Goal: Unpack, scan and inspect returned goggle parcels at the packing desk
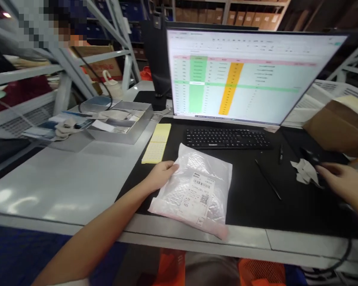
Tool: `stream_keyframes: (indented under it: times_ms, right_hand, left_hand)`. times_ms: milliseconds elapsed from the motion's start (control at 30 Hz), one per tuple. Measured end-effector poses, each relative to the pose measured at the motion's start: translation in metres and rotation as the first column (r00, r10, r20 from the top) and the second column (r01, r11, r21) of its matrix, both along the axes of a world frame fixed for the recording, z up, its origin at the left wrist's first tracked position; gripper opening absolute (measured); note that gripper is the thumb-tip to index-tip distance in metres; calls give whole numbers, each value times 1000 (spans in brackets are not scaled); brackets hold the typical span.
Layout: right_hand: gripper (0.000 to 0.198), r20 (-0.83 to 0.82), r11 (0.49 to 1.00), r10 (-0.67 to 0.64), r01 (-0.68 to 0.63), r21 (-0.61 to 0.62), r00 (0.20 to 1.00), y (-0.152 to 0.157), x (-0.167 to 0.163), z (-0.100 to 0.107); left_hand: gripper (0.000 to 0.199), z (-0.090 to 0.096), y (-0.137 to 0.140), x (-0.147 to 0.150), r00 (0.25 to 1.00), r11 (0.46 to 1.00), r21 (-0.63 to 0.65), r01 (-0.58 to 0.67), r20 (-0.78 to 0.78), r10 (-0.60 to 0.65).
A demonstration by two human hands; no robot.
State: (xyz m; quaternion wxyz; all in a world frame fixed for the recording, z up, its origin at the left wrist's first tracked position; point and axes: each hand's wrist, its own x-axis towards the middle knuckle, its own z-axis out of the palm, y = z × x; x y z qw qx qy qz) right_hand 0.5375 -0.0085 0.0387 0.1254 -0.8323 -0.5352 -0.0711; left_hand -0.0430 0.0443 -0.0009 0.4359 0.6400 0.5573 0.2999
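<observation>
A white plastic mailer bag (173, 198) lies on the black desk mat at the front edge of the desk. Its printed shipping label (198, 196) faces up, with a barcode and a QR code. My left hand (162, 174) pinches the bag's left edge, thumb on top. Far to the right, my right hand (346, 182) is curled low over the mat around something dark, which blurs into the black surface. Beside its fingertips lies a crumpled piece of pale paper (306, 171), with a dark mouse-like object (308, 154) just behind.
Behind the bag are a black keyboard (226, 139) and a monitor (241, 79) showing a spreadsheet. Yellow note sheets (157, 143) and a grey open box (131, 127) are leftward. A black pen (268, 180) lies on the mat. A cardboard box (337, 123) and a cable (346, 250) are rightward.
</observation>
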Motion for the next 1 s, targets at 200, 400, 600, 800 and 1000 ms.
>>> stream_keyframes:
  times_ms: [200, 400, 600, 800, 1000]
  right_hand:
    - [43, 31, 907, 421, -422, 18, 906, 86, -80, -38]
    - [46, 130, 876, 480, -483, -8, 868, 131, -108, -56]
    - [54, 205, 896, 433, -443, 5, 878, 136, -120, -62]
    - [54, 285, 916, 385, -400, -3, 878, 139, -128, -65]
    - [61, 182, 925, 377, -381, -14, 908, 133, -126, -64]
  left_hand:
    - [41, -5, 7, -7, 943, 988, 88, 129, -320, -94]
    - [37, 3, 5, -10, 899, 979, 140, 150, -431, -76]
    - [34, 11, -1, -10, 878, 975, 154, 160, -473, -69]
    - [36, 12, -2, -9, 862, 973, 142, 182, -499, -89]
    - [36, 9, 1, -9, 855, 980, 107, 167, -510, -90]
